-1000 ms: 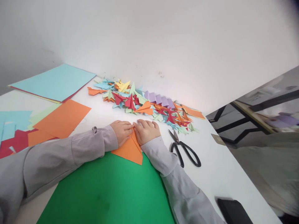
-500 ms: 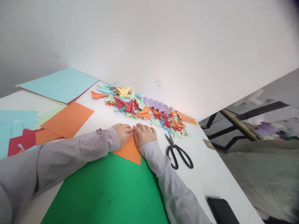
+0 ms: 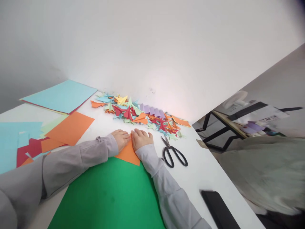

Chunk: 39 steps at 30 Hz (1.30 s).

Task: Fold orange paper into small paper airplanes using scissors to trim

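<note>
A folded orange paper (image 3: 129, 156) lies at the far edge of a green sheet (image 3: 111, 197), its wide end toward me and its point between my hands. My left hand (image 3: 121, 140) holds its left side near the tip, fingers together. My right hand (image 3: 142, 139) presses the tip from the right, its thumb and fingers closed on the paper. My hands cover most of the upper folds. Scissors (image 3: 168, 147) with black handles rest on the table to the right of my right hand. Beyond my hands lies a pile of small folded paper planes (image 3: 128, 113) in many colours.
Light blue sheets (image 3: 59, 95) are stacked at the back left, with orange paper sheets (image 3: 73, 128) and red scraps (image 3: 30, 149) nearer. A black phone-like object (image 3: 219, 208) lies on the right. A wall stands behind the table; a person's clothing (image 3: 262, 171) shows at right.
My view has shifted, so the table's things appear further left and several a little lower. Both hands stay on the orange paper's tip, with slight finger movement.
</note>
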Tool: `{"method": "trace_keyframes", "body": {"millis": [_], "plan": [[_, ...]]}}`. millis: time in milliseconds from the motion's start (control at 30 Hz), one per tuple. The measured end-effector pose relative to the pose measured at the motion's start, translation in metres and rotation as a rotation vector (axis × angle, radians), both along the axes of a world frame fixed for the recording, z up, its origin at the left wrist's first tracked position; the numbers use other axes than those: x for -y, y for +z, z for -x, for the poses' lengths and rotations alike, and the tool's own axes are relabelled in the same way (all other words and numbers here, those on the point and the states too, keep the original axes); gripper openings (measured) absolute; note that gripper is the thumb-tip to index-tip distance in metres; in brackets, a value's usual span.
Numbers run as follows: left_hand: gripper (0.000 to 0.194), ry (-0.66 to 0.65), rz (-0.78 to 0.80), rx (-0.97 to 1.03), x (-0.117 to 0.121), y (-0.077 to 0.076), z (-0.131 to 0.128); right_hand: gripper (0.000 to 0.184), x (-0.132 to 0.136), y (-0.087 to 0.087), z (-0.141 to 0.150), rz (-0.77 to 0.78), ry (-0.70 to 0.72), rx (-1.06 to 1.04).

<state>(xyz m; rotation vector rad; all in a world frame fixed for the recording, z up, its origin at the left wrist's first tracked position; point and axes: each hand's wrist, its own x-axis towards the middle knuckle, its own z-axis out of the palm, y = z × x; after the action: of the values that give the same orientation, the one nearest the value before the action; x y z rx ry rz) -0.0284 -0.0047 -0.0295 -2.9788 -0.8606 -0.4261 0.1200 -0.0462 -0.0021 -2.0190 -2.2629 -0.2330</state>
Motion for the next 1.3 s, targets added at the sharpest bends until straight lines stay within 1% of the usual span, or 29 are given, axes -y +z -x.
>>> {"method": "trace_keyframes", "body": {"millis": [100,167,333,500,667,733,833,867,900,967,1033,1100,1167,1200,1233,1300], "plan": [[0.026,0.014,-0.009,-0.02,0.005,0.001,0.007,0.037,0.0,0.0,0.0,0.0,-0.004,-0.021],[0.026,-0.012,-0.033,-0.022,0.012,0.002,0.014,0.037,0.0,0.0,0.0,-0.006,-0.007,-0.038],[0.026,-0.036,-0.131,0.045,0.039,0.008,0.037,0.036,0.0,-0.001,0.0,-0.022,-0.001,-0.056],[0.026,-0.038,-0.15,0.065,0.061,0.013,0.054,0.036,-0.001,0.0,0.0,-0.028,0.007,-0.058],[0.026,-0.031,-0.134,0.084,0.071,0.014,0.062,0.035,0.0,-0.001,-0.001,-0.032,0.01,-0.07],[0.027,-0.037,-0.111,0.095,0.072,0.018,0.066,0.035,0.0,-0.001,-0.001,-0.036,0.008,-0.081],[0.028,-0.068,0.002,0.107,0.068,0.03,0.073,0.036,-0.001,-0.002,-0.001,-0.038,0.007,-0.098],[0.03,-0.076,0.072,0.107,0.064,0.036,0.074,0.036,-0.001,-0.002,-0.001,-0.036,0.008,-0.102],[0.032,-0.042,0.149,0.11,0.06,0.042,0.075,0.036,-0.002,-0.002,-0.001,-0.033,0.009,-0.103],[0.035,0.097,0.301,0.146,0.049,0.053,0.072,0.036,-0.003,-0.002,-0.001,-0.027,0.01,-0.1],[0.035,0.27,0.485,0.209,0.036,0.059,0.06,0.035,-0.004,-0.002,0.0,-0.02,0.008,-0.098],[0.031,0.416,0.647,0.222,0.023,0.059,0.043,0.035,-0.003,-0.001,0.0,-0.016,0.008,-0.106],[0.028,0.555,0.747,0.297,0.011,0.057,0.024,0.035,-0.002,0.0,0.0,-0.027,0.017,-0.123],[0.027,0.58,0.791,0.348,0.005,0.054,0.014,0.035,-0.001,0.001,-0.001,-0.042,0.027,-0.132],[0.024,0.608,0.802,0.417,0.0,0.052,0.006,0.035,0.0,0.001,-0.001,-0.055,0.037,-0.142],[0.025,0.618,0.848,0.472,-0.008,0.048,-0.007,0.037,-0.001,0.001,-0.003,-0.071,0.052,-0.179]]}}
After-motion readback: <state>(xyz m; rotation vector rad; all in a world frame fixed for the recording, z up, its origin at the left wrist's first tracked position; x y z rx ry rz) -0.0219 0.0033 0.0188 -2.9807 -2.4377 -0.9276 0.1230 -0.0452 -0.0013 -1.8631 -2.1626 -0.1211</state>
